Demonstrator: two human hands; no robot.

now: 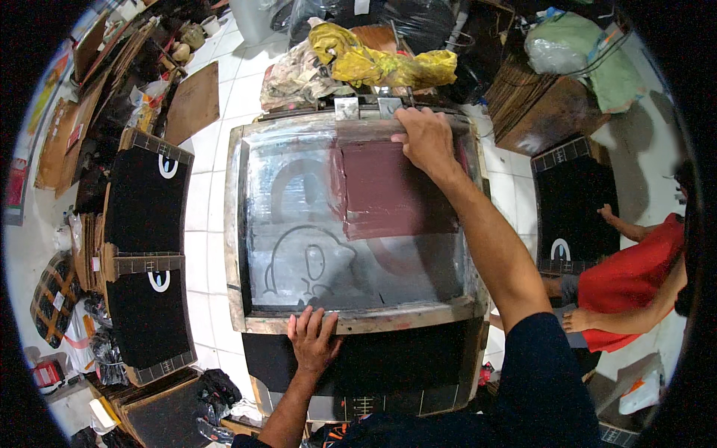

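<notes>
The frame [411, 323] lies flat at the centre, over a black panel [287, 366] that shows past its near edge; it looks stiff and moderately heavy, best taken by its rails, while the mesh [295, 213] inside seems thin, taut and easily marked by a hard poke. The right hand [427, 138] has its fingers curled round a greyish-brown bar [366, 132] at the far rail (it looks like a squeegee, though the hand covers part of it), and that bar should be rigid and light enough for one hand, the clean upper edge being the place to hold. The left hand [314, 340] has its fingertips over the near rail; whether it clenches the wood or only rests there I cannot tell, as the underside is hidden. Just below the bar spreads a maroon ink patch [399, 193], probably wet and slippery, so fingers do better off it. Two pale clamps [346, 109] sit at the far rail and would likely limit lifting there, with a yellow cloth [385, 63] and rags [295, 78] heaped behind. More printed panels [146, 205] stand to the left, cardboard [549, 123] at the far right, and a person in red [627, 280] is beside another panel [579, 198].
</notes>
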